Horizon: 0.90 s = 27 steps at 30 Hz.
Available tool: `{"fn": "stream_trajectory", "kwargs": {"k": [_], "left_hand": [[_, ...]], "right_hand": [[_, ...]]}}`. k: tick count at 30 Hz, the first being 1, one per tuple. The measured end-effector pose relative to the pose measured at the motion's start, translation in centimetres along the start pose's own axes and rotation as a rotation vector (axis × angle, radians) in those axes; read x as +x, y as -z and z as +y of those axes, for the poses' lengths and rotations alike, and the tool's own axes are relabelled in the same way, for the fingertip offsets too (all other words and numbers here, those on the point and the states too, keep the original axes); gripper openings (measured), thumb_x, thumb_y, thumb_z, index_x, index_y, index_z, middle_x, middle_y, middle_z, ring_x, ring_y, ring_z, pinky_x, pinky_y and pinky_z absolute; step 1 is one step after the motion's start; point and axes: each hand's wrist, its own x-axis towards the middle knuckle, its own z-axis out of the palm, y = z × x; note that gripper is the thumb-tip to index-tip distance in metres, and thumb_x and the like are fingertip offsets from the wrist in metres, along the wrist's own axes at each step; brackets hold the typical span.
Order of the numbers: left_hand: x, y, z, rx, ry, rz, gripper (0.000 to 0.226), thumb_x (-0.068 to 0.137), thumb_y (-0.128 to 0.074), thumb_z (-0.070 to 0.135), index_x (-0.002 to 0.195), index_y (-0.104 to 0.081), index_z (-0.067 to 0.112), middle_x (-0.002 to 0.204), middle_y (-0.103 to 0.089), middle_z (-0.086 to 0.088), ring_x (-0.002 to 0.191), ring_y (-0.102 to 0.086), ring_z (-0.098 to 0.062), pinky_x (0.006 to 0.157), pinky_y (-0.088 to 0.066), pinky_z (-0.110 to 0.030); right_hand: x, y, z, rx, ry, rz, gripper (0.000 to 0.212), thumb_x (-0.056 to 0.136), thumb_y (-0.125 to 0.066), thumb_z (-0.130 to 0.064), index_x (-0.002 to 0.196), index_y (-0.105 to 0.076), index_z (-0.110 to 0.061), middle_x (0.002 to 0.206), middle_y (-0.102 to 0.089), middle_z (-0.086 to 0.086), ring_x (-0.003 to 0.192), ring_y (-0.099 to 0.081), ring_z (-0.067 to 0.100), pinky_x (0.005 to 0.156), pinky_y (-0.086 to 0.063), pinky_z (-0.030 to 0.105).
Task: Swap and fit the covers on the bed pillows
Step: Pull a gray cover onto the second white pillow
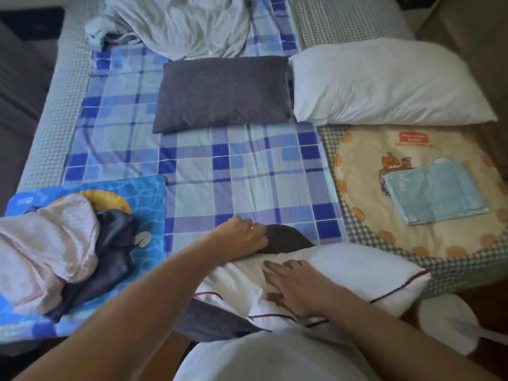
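A white pillow (365, 273) with dark red piping lies at the near edge of the bed, partly inside a dark grey cover (288, 237). My left hand (242, 236) grips the grey cover's far edge at the pillow's top. My right hand (294, 287) lies flat, fingers straight, pressing on the white pillow. More of the grey cover (209, 323) shows under the pillow near my body. A second pillow in a grey cover (222, 93) lies in the middle of the bed. A bare white pillow (384, 83) lies to its right.
The bed has a blue plaid sheet (220, 174). Crumpled pink and dark cloths (55, 248) sit on a blue mat (145, 193) at left. A round orange cushion (384, 215) with a folded light blue towel (434, 193) lies at right. Rumpled grey bedding (181, 23) lies at the back.
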Motion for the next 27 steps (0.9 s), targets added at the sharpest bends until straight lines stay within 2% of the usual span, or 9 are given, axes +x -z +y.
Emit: {"fn": "stream_trajectory", "kwargs": {"k": [3,6,8,10,15,18,21,24,27], "left_hand": [[3.0,3.2,2.3,-0.15,0.135,-0.08,0.018,0.097,-0.047,0.008,0.107,-0.062,0.01,0.1,-0.065,-0.007,0.084,-0.068,-0.029,0.061,-0.039,-0.032],[3.6,5.1,5.6,-0.599,0.322,0.081,0.021,0.102,-0.042,0.026,0.101,-0.058,0.013,0.095,-0.07,-0.01,0.082,-0.067,-0.034,0.068,-0.044,-0.036],[1.1,3.8,6.7,-0.978,0.546,0.248,0.023,0.097,-0.045,0.033,0.089,-0.061,0.019,0.092,-0.073,-0.002,0.084,-0.067,-0.027,0.07,-0.044,-0.033],[-1.9,1.8,6.6,-1.197,0.804,0.313,0.027,0.092,-0.047,0.034,0.103,-0.072,0.029,0.101,-0.075,0.011,0.092,-0.067,-0.011,0.08,-0.049,-0.027],[-0.7,3.8,7.6,-0.925,0.68,0.229,0.026,0.092,-0.042,0.037,0.094,-0.063,0.021,0.089,-0.07,-0.004,0.078,-0.064,-0.032,0.065,-0.047,-0.038],[-1.9,3.0,6.4,-0.791,0.637,0.219,0.027,0.097,-0.044,0.037,0.116,-0.06,0.027,0.098,-0.071,0.001,0.079,-0.067,-0.029,0.068,-0.054,-0.04],[-4.2,1.3,6.5,-0.719,0.618,0.048,0.026,0.097,-0.046,0.03,0.122,-0.05,0.025,0.113,-0.068,-0.002,0.09,-0.068,-0.032,0.074,-0.054,-0.041],[-4.7,1.1,6.3,-0.721,0.674,0.036,0.019,0.098,-0.046,0.024,0.117,-0.05,0.021,0.117,-0.062,-0.005,0.09,-0.066,-0.032,0.074,-0.054,-0.043],[-4.2,2.3,4.6,-0.706,0.7,0.074,0.023,0.101,-0.043,0.019,0.12,-0.056,0.017,0.121,-0.054,-0.005,0.089,-0.066,-0.03,0.072,-0.052,-0.04]], "right_hand": [[0.2,0.2,0.2,-0.026,-0.013,0.032,0.064,0.099,-0.023,-0.058,0.151,-0.033,-0.023,0.161,-0.031,0.004,0.126,-0.048,0.039,0.105,-0.036,0.05],[0.1,0.3,-0.9,0.002,-0.012,-0.033,0.06,0.097,-0.023,-0.053,0.145,-0.043,-0.023,0.15,-0.044,0.009,0.132,-0.043,0.035,0.109,-0.031,0.047],[-0.4,0.4,-0.4,0.178,-0.078,-0.015,0.054,0.101,-0.032,-0.052,0.149,-0.04,-0.031,0.155,-0.042,0.003,0.138,-0.038,0.03,0.113,-0.029,0.044],[-0.8,0.7,1.0,0.497,-0.263,0.112,0.048,0.101,-0.041,-0.051,0.146,-0.044,-0.034,0.149,-0.051,-0.001,0.133,-0.048,0.026,0.109,-0.037,0.039],[2.6,3.4,0.6,0.462,-0.439,0.179,0.033,0.094,-0.048,-0.041,0.119,-0.044,-0.02,0.119,-0.063,0.008,0.104,-0.064,0.032,0.081,-0.048,0.039],[4.9,4.5,1.0,0.302,-0.47,0.296,0.024,0.099,-0.042,-0.03,0.117,-0.048,-0.015,0.111,-0.068,0.01,0.099,-0.066,0.031,0.072,-0.046,0.036],[6.0,4.3,2.5,0.102,-0.497,0.341,0.025,0.097,-0.046,-0.021,0.12,-0.051,-0.012,0.103,-0.068,0.01,0.091,-0.067,0.032,0.071,-0.049,0.038],[5.9,4.3,3.0,-0.041,-0.423,0.317,0.026,0.09,-0.057,-0.014,0.116,-0.058,-0.011,0.091,-0.065,0.008,0.075,-0.067,0.031,0.062,-0.049,0.037],[5.5,5.9,5.0,-0.05,-0.522,0.238,0.017,0.096,-0.049,-0.016,0.112,-0.056,-0.015,0.102,-0.065,0.006,0.09,-0.065,0.028,0.069,-0.045,0.035]]}}
